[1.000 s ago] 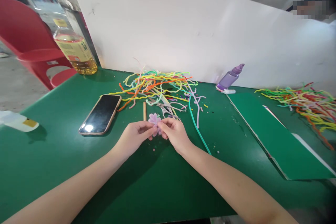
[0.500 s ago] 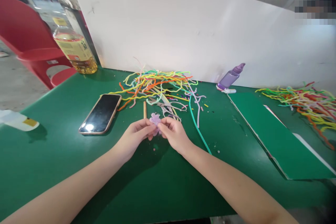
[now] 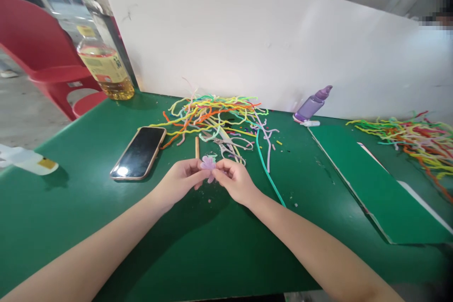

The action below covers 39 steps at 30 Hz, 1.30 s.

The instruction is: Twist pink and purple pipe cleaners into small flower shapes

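Note:
Between my two hands is a small purple flower (image 3: 208, 163) with rounded petals, held above the green table (image 3: 198, 250). My left hand (image 3: 184, 177) pinches it from the left, thumb and fingers closed. From the right, my right hand (image 3: 233, 178) pinches its other side, the thumb pressed near its middle. Just beyond the fingers lie a pair of scissors (image 3: 233, 145) and a thin wooden stick (image 3: 197, 147). A tangle of colourful pipe cleaners (image 3: 215, 111) lies behind them, partly over the scissors' blades.
A phone (image 3: 138, 153) lies to the left, near a white bottle (image 3: 33, 160) on its side. An oil bottle (image 3: 106, 68) stands at the back left. A purple glue bottle (image 3: 313, 104) leans by the white board (image 3: 247, 33). Green card (image 3: 378, 188) and more pipe cleaners (image 3: 406, 134) are at right.
The flower has tilted in my fingers, showing its petals more from the front. Both hands keep their pinch. The whole view has shifted slightly.

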### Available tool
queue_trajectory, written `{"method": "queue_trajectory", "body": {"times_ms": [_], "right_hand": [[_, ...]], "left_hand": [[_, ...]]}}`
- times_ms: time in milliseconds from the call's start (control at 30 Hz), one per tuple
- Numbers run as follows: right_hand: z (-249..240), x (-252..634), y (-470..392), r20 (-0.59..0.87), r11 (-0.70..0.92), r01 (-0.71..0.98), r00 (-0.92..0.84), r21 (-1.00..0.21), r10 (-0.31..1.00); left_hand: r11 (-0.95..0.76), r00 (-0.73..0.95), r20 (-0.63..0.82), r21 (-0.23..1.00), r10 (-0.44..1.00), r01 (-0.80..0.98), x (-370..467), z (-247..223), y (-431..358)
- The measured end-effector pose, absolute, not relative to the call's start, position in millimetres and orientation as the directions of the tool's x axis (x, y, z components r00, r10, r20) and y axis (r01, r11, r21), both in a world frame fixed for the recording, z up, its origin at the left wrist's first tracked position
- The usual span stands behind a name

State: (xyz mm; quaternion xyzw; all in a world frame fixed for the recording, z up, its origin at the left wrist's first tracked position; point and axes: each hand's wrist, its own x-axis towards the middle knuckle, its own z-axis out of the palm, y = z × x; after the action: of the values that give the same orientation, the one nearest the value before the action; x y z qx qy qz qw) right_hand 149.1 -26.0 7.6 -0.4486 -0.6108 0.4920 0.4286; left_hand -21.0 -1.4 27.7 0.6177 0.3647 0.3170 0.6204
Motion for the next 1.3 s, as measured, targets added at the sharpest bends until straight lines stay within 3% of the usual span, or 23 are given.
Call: {"method": "queue_trajectory", "body": {"times_ms": [400,633,867,1300], "right_hand": [[5,146,-28,0.089,0.114,0.123,-0.188,-0.986,0.978],[-2,140,-27,-0.021,-0.037,-0.119,-0.131,-0.992,0.991],[1,140,-26,-0.087,-0.109,-0.191,-0.12,-0.976,0.989],[0,146,-27,-0.046,-0.019,0.119,-0.236,-0.993,0.971]], "left_hand": [[0.159,0.463,-0.134,0.987,0.876,-0.015,-22,26,2],[0.097,0.368,-0.079,0.995,0.927,-0.03,-18,19,-3],[0.119,0.363,-0.092,0.992,0.927,-0.052,-17,20,-6],[0.043,0.379,-0.087,0.992,0.921,0.122,-18,22,-4]]}}
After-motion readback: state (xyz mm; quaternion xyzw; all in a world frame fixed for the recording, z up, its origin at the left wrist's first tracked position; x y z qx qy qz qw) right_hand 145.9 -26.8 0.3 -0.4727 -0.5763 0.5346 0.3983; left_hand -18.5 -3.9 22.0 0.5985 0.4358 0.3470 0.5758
